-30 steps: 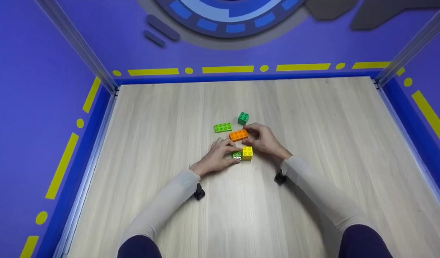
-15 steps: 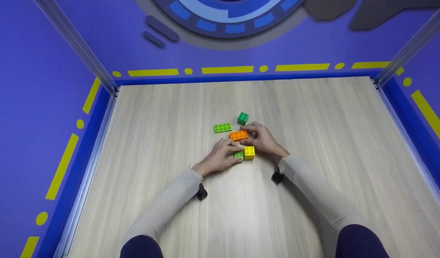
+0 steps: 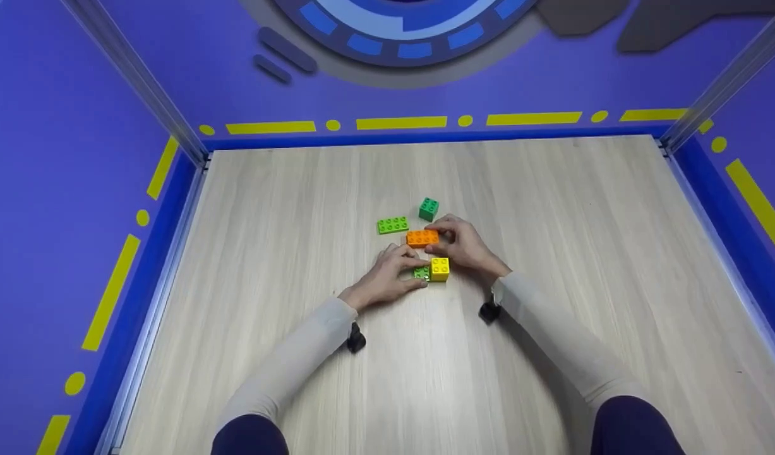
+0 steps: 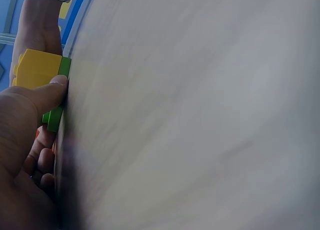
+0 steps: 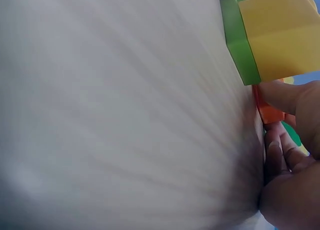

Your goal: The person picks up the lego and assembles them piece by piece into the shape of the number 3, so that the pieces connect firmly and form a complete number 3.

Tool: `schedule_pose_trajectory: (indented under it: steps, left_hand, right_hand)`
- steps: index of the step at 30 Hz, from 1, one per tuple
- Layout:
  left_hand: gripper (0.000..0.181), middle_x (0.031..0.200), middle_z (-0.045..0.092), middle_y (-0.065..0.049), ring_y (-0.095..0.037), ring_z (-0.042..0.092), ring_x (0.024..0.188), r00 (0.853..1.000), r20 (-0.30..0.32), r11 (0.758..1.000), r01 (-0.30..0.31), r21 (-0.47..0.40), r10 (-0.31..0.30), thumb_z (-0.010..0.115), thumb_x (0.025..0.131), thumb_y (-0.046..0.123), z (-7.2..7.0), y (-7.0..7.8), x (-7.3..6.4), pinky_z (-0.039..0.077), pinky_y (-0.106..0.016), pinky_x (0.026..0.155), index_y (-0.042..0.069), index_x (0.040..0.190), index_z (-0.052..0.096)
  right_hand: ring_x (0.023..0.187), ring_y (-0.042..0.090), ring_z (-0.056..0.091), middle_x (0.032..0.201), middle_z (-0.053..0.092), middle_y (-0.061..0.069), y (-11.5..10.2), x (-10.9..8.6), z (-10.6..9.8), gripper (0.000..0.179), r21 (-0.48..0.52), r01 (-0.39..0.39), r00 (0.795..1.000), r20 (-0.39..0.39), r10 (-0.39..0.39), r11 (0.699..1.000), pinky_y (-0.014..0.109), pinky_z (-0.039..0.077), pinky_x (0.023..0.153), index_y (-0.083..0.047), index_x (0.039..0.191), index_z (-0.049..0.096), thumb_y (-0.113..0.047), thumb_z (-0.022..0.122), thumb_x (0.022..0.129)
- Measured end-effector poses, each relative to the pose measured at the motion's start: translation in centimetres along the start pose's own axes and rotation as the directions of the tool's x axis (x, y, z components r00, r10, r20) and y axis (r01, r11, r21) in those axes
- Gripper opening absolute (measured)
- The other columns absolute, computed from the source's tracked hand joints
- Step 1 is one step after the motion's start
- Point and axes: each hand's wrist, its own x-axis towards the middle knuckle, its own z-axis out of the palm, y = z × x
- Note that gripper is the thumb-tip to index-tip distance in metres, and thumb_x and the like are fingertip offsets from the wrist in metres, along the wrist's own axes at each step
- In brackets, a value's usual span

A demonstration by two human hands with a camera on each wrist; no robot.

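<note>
Near the middle of the wooden table, the left hand pinches the green brick by its uncovered end, probably because the yellow brick sits on the other. Just beyond, the right hand grips the orange brick across its right end, perhaps to steady it. The lime brick lies farther, unheld.

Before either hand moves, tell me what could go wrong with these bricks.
The right hand, pinching the orange brick, might knock the dark green brick just beyond it.
Pushed forward and left, the orange brick could bump the nearby lime brick.
The left hand holds the green base at one end, with the yellow brick on the other, so a knock there may twist it.
</note>
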Motion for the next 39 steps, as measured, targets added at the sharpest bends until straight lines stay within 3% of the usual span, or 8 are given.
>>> schedule_pose_trajectory:
  steps: [6, 12, 21, 30, 39]
  left_hand:
    - [0.047, 0.12, 0.062, -0.002, -0.023, 0.048, 0.112, 1.0, 0.0, 1.0, 0.003, 0.004, -0.003, 0.082, 0.096, 0.034, 0.1, 0.1, 0.0, 0.039, -0.043, 0.102, 0.018, 0.139, 0.074]
    - [0.047, 0.12, 0.061, -0.001, -0.022, 0.048, 0.113, 1.0, 0.004, 1.0, 0.009, 0.002, -0.009, 0.082, 0.096, 0.033, 0.0, 0.1, 0.0, 0.039, -0.042, 0.101, 0.018, 0.139, 0.073]
    - [0.048, 0.122, 0.06, 0.0, -0.021, 0.048, 0.114, 1.0, 0.01, 1.0, 0.025, -0.012, -0.025, 0.081, 0.097, 0.035, 0.0, 0.1, -0.1, 0.039, -0.042, 0.103, 0.018, 0.141, 0.072]
    - [0.048, 0.121, 0.06, 0.002, -0.02, 0.047, 0.113, 0.999, 0.004, 0.999, 0.038, -0.013, -0.038, 0.081, 0.097, 0.036, -0.1, 0.1, -0.1, 0.039, -0.041, 0.102, 0.019, 0.141, 0.072]
    - [0.049, 0.123, 0.06, -0.002, -0.022, 0.048, 0.116, 0.999, -0.005, 0.999, 0.049, -0.025, -0.049, 0.083, 0.095, 0.036, 0.0, 0.0, -0.1, 0.039, -0.044, 0.105, 0.021, 0.14, 0.073]
  right_hand:
    - [0.104, 0.027, 0.058, 0.118, 0.07, 0.016, -0.1, -0.3, -0.3, 0.041, 0.023, -0.016, 1.0, -0.005, 0.017, 1.0, 0.031, 0.041, 0.087, -0.001, 0.127, 0.076, -0.007, 0.088, 0.088]
    - [0.099, 0.028, 0.06, 0.118, 0.071, 0.017, -0.6, -0.6, -0.7, 0.04, 0.006, -0.058, 0.998, -0.014, 0.058, 0.998, 0.027, 0.046, 0.083, -0.002, 0.131, 0.075, -0.01, 0.085, 0.092]
    - [0.102, 0.024, 0.061, 0.116, 0.069, 0.014, -1.4, -1.0, -1.4, 0.042, -0.013, -0.118, 0.993, -0.028, 0.117, 0.993, 0.028, 0.05, 0.088, -0.005, 0.134, 0.074, -0.01, 0.084, 0.094]
    - [0.11, 0.029, 0.066, 0.125, 0.072, 0.015, -2.0, -1.5, -2.3, 0.042, 0.027, -0.116, 0.992, -0.055, 0.117, 0.993, 0.041, 0.055, 0.098, -0.006, 0.134, 0.073, -0.011, 0.084, 0.094]
    - [0.11, 0.029, 0.067, 0.127, 0.072, 0.015, -2.7, -2.4, -2.9, 0.039, 0.064, -0.087, 0.995, -0.05, 0.09, 0.994, 0.04, 0.056, 0.098, -0.005, 0.133, 0.074, -0.01, 0.083, 0.095]
